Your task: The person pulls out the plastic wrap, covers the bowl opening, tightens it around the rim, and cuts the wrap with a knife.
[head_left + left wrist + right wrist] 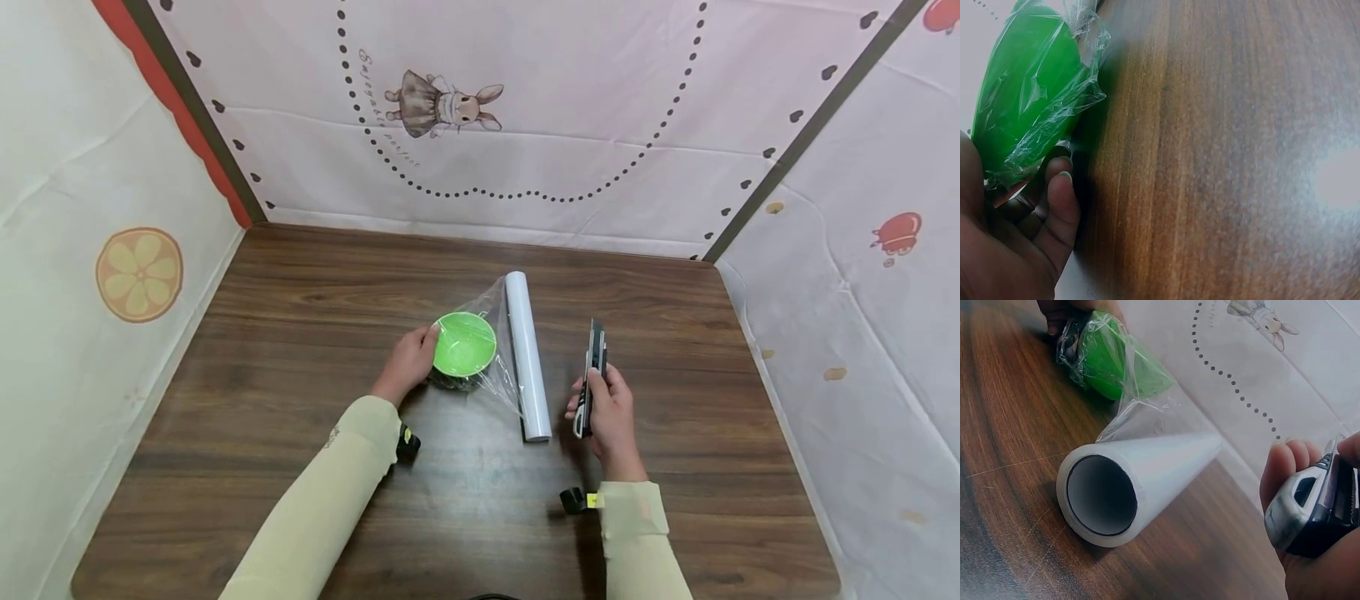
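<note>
A green bowl (463,343) is draped in clear plastic wrap (501,390), which stretches across to a white roll of plastic wrap (528,358) lying on the table. My left hand (408,364) grips the bowl's left rim, film bunched under the fingers. In the left wrist view, the bowl (1029,81) tilts on its side, wrinkled film over its opening. To the right of the roll, my right hand (615,412) holds a black and silver utility knife (597,350), front end pointing away from me. The right wrist view shows the knife's rear end (1291,512) close up, apart from the film.
The brown wooden table (300,333) carries the roll. Fabric walls with printed pictures stand behind and on both sides, including a rabbit (435,104) at the back. A black wrist camera (573,500) sits by the right cuff, another (407,443) by the left.
</note>
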Tool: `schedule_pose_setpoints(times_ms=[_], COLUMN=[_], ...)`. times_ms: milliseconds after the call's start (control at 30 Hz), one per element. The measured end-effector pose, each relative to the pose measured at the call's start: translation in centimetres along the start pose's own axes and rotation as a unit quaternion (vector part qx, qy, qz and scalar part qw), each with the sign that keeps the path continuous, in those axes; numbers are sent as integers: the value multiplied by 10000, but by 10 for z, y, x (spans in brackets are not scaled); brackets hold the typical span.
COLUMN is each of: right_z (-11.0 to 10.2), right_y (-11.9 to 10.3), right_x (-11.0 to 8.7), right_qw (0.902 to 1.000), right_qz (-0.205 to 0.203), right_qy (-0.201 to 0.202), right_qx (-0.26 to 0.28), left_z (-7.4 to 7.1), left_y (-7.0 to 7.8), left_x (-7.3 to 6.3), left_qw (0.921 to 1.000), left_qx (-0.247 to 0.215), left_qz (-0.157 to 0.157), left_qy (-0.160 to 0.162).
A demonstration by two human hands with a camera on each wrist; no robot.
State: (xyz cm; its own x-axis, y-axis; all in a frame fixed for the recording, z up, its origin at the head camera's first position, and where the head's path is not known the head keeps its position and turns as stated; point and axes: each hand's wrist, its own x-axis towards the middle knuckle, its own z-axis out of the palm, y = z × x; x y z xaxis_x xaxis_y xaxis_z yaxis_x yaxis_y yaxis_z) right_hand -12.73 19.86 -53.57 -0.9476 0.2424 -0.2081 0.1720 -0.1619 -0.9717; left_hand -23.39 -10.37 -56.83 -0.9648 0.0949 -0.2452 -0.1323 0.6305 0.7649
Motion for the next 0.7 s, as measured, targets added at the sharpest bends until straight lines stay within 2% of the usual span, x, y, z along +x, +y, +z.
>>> schedule_pose_setpoints(times_ms=[167,500,700], right_z=[1,1,3], right_y=[-2,-10,-9], right_x=[0,-1,-3], right_qw=[10000,9949,9931], right_qz=[-24,170,286], right_qy=[-33,-963,-1113], right_qx=[-49,226,215], left_z=[0,1,0], left_y=[1,0,0], left_x=[0,2,1], left_qw=[10000,9999,9999], left_qx=[-39,-73,-82], left_qz=[-74,-103,-81], left_qy=[-48,-112,-113])
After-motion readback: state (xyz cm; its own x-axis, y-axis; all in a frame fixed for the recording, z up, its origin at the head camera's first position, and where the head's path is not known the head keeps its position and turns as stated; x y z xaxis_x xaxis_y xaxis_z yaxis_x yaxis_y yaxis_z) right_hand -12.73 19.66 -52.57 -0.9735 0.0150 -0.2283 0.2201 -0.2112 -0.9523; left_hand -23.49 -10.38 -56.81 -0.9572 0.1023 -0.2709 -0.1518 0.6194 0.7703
